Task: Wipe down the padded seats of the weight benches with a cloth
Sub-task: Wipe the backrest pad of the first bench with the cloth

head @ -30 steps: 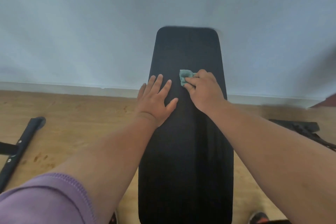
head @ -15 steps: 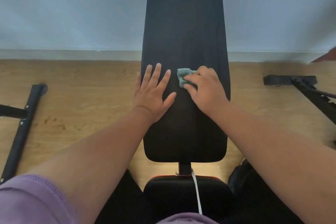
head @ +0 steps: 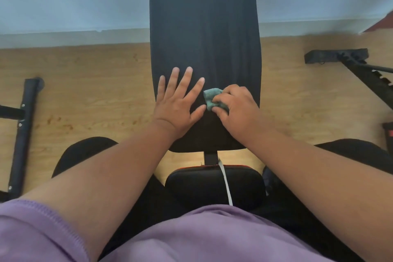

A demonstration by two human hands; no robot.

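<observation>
teal cloth [head: 213, 99] sits bunched under our curled right fingers [head: 221, 110], gripped by the right hand [head: 240, 110] and pressed to the black back pad [head: 204, 38] near its lower end. our left hand [head: 177, 103] lies flat just beside it, fingers spread wide. below, the seat pad [head: 214, 185], then wooden floor [head: 95, 91]

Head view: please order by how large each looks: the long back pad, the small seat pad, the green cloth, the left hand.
1. Long back pad, clearly largest.
2. Small seat pad; partly hidden and nearer the camera, so unsure.
3. Left hand.
4. Green cloth, mostly under the right hand.
</observation>
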